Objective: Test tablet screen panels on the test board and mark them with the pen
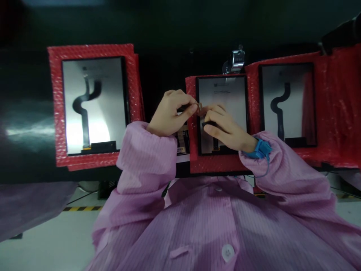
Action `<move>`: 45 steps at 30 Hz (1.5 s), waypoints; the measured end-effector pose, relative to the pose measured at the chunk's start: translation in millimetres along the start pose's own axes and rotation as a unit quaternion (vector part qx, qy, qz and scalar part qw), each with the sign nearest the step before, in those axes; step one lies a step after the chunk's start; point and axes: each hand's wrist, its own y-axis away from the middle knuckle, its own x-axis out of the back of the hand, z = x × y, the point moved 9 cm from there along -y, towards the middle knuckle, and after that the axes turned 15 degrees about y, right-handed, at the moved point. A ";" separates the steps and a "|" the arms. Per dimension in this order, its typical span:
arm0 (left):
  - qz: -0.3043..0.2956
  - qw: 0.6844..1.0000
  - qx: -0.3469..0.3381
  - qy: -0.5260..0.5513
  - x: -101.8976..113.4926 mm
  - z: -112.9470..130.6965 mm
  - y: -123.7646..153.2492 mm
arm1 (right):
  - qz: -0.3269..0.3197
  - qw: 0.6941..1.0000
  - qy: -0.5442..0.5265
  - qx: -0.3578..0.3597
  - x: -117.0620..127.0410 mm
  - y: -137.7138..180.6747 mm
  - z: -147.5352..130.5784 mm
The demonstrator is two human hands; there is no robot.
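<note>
In the head view, the middle display panel (232, 90) lies face down, its silvery back up, on a red bubble-wrap bag (208, 165). My left hand (172, 111) is over the panel's left edge, with thumb and forefinger pinched at a small brownish strip (200, 107). The fingers of my right hand (225, 126) are curled above the panel, closed on the black flex cable (216, 144) that rises from its lower edge. The fingers hide most of this cable and whatever joins it to the strip. A blue wrist strap (260, 148) circles my right wrist.
To the left, another panel (109, 86) with a curved black flex cable (84, 126) rests on stacked red bags (58, 113). A similar panel (299, 98) lies at right on red wrap (335, 113). Behind the middle panel stands a metal tally counter (238, 60). A dark labelled item (182, 141) is under my left wrist.
</note>
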 end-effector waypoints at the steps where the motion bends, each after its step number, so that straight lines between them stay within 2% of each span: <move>1: -0.010 1.000 0.003 -0.015 -1.5 -0.7 0.3 | 0.005 1.000 0.007 0.000 0.9 0.2 -0.6; 6: -0.059 0.997 0.029 -0.051 -10.5 -2.5 2.5 | 0.058 0.995 0.062 -0.043 8.1 0.4 6.8; 12: -0.078 0.996 0.035 -0.040 -15.3 2.8 3.2 | 0.116 0.983 0.111 -0.085 12.7 2.8 18.5; 45: -0.082 0.995 0.042 -0.039 -17.0 4.7 3.3 | 0.131 0.981 0.131 -0.064 10.8 3.5 16.4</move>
